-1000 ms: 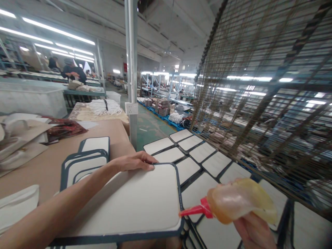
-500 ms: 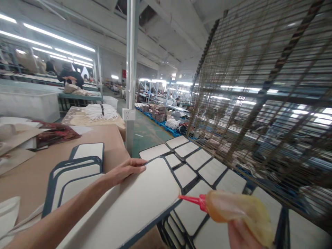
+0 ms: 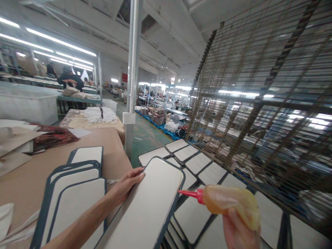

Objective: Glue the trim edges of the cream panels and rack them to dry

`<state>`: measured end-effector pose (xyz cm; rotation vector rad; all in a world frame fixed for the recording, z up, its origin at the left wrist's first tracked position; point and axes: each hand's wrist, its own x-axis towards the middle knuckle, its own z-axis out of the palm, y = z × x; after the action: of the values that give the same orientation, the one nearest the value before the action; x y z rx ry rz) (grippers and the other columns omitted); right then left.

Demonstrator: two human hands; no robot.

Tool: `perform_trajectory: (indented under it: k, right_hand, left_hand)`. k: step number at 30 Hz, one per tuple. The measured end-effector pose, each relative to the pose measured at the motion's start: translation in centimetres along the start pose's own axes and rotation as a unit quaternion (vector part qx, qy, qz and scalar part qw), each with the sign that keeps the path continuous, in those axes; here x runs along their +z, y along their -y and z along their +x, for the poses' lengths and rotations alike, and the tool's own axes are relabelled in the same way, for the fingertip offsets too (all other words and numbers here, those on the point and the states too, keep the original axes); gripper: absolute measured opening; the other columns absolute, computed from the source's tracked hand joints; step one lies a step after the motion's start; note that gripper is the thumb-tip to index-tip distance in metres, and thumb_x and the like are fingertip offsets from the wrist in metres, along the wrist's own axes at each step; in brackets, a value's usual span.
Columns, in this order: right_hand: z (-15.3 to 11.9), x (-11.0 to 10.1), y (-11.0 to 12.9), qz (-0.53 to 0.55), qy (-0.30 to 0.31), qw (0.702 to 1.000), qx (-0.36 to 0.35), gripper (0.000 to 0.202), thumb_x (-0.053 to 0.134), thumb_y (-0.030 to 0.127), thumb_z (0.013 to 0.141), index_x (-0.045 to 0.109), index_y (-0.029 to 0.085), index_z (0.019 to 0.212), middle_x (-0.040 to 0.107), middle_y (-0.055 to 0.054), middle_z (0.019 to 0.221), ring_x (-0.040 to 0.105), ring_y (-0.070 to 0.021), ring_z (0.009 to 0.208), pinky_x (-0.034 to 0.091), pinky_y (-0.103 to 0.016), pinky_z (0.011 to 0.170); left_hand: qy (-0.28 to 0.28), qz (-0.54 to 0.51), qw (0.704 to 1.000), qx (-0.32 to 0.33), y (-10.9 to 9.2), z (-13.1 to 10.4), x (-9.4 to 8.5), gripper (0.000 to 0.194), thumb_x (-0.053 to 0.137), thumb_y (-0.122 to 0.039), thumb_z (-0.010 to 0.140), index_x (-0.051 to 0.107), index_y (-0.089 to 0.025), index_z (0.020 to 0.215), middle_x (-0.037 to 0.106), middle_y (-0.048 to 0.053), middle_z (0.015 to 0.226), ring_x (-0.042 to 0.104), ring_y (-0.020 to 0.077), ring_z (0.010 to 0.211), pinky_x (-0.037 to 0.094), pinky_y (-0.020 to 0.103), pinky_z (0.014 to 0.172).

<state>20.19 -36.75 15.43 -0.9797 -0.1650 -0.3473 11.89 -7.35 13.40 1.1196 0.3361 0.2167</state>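
My left hand (image 3: 131, 181) grips the left edge of a white panel with a dark border (image 3: 145, 207), thumb on its face. In my right hand (image 3: 238, 226) is a soft bottle of amber liquid (image 3: 230, 204) with a red nozzle (image 3: 190, 194). The nozzle's tip points left and meets the panel's right edge near its upper corner. Similar panels (image 3: 80, 204) lie stacked on the brown table at the left. More bordered panels (image 3: 198, 162) are laid out in rows at the right, partly behind the held panel.
A metal post with a socket box (image 3: 129, 118) stands beyond the brown table (image 3: 114, 145). Wire racks (image 3: 259, 103) rise at the right. White strips (image 3: 100, 114) and red-brown material (image 3: 55, 138) lie at the left. A person (image 3: 70, 79) is at a far table.
The held panel has turned more upright, and my left hand has come slightly down with it. The bottle has shifted a little up and left, its tip still at the panel's edge.
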Motion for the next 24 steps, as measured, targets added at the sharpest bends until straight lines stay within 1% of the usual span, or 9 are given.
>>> perform_trajectory:
  k: [2,4,8,12,15,17,19,22,24]
  right_hand:
    - [0.3,0.3,0.1,0.009,0.032,0.999,0.009,0.045,0.082,0.021,0.056,0.064,0.025,0.098,0.067,0.005,0.085,0.059,-0.0099,0.077,0.048,-0.015,0.070]
    - [0.6,0.3,-0.1,0.001,0.050,0.999,0.006,0.044,0.082,0.022,0.056,0.065,0.025,0.097,0.067,0.004,0.083,0.059,-0.0100,0.077,0.048,-0.015,0.071]
    - [0.9,0.7,-0.6,-0.003,0.078,0.997,0.018,0.039,0.082,0.024,0.056,0.066,0.025,0.092,0.066,0.004,0.074,0.060,-0.0102,0.073,0.049,-0.016,0.070]
    - [0.8,1.3,-0.8,0.007,0.086,0.996,0.034,0.045,0.082,0.024,0.056,0.065,0.025,0.098,0.068,0.004,0.077,0.061,-0.0109,0.075,0.050,-0.018,0.072]
    - [0.6,1.2,-1.0,0.003,0.086,0.995,0.047,0.043,0.082,0.024,0.055,0.066,0.026,0.096,0.068,0.003,0.075,0.062,-0.0114,0.074,0.050,-0.018,0.071]
    - [0.3,0.9,-1.3,-0.003,0.098,0.993,0.063,0.040,0.082,0.025,0.056,0.067,0.025,0.092,0.068,0.002,0.074,0.063,-0.0124,0.073,0.051,-0.019,0.071]
    - [-0.1,0.6,-1.5,-0.010,0.110,0.991,0.077,0.038,0.082,0.026,0.055,0.068,0.024,0.090,0.069,0.000,0.076,0.064,-0.0134,0.072,0.051,-0.020,0.072]
    - [-0.7,0.3,-1.6,-0.017,0.114,0.990,0.085,0.038,0.083,0.026,0.052,0.069,0.023,0.088,0.070,-0.003,0.079,0.065,-0.0153,0.072,0.052,-0.022,0.071]
    - [-1.1,0.2,-1.7,-0.023,0.122,0.988,0.095,0.038,0.083,0.027,0.051,0.069,0.023,0.087,0.070,-0.004,0.077,0.066,-0.0162,0.072,0.052,-0.022,0.070]
  left_hand:
    - [-0.013,-0.009,1.000,0.001,0.1,-0.1,0.1,0.049,0.080,-0.038,0.056,0.057,-0.018,0.094,0.067,-0.002,0.068,0.061,0.0126,0.054,0.046,0.021,0.049]
    - [-0.015,-0.009,1.000,-0.002,0.1,-0.3,0.2,0.050,0.080,-0.040,0.056,0.054,-0.019,0.093,0.065,-0.004,0.066,0.060,0.0124,0.052,0.045,0.021,0.047]
    - [-0.013,0.013,1.000,-0.011,0.2,-0.9,0.1,0.050,0.077,-0.046,0.056,0.049,-0.021,0.090,0.061,-0.005,0.062,0.057,0.0119,0.051,0.044,0.021,0.047]
    - [-0.007,0.034,0.999,-0.022,0.5,-1.4,-0.3,0.049,0.073,-0.050,0.060,0.047,-0.021,0.090,0.061,-0.005,0.064,0.058,0.0128,0.055,0.044,0.021,0.049]
    - [0.008,0.036,0.999,-0.022,0.9,-1.7,-1.0,0.045,0.071,-0.050,0.064,0.047,-0.021,0.090,0.062,-0.004,0.071,0.060,0.0140,0.065,0.046,0.023,0.057]
    - [0.005,0.040,0.999,-0.021,1.3,-1.9,-1.5,0.042,0.070,-0.049,0.066,0.048,-0.020,0.088,0.063,-0.003,0.074,0.060,0.0146,0.069,0.046,0.023,0.060]
    - [0.006,0.045,0.999,-0.023,1.7,-2.1,-2.0,0.040,0.070,-0.049,0.067,0.050,-0.019,0.084,0.062,-0.002,0.072,0.060,0.0154,0.070,0.046,0.023,0.060]
    - [0.026,0.044,0.998,-0.038,2.6,-2.4,-2.5,0.038,0.069,-0.048,0.067,0.052,-0.018,0.082,0.061,-0.001,0.070,0.061,0.0163,0.069,0.045,0.023,0.059]
    - [0.037,0.043,0.997,-0.056,3.1,-2.6,-2.7,0.038,0.068,-0.049,0.068,0.053,-0.018,0.083,0.061,-0.001,0.070,0.060,0.0161,0.068,0.044,0.023,0.057]
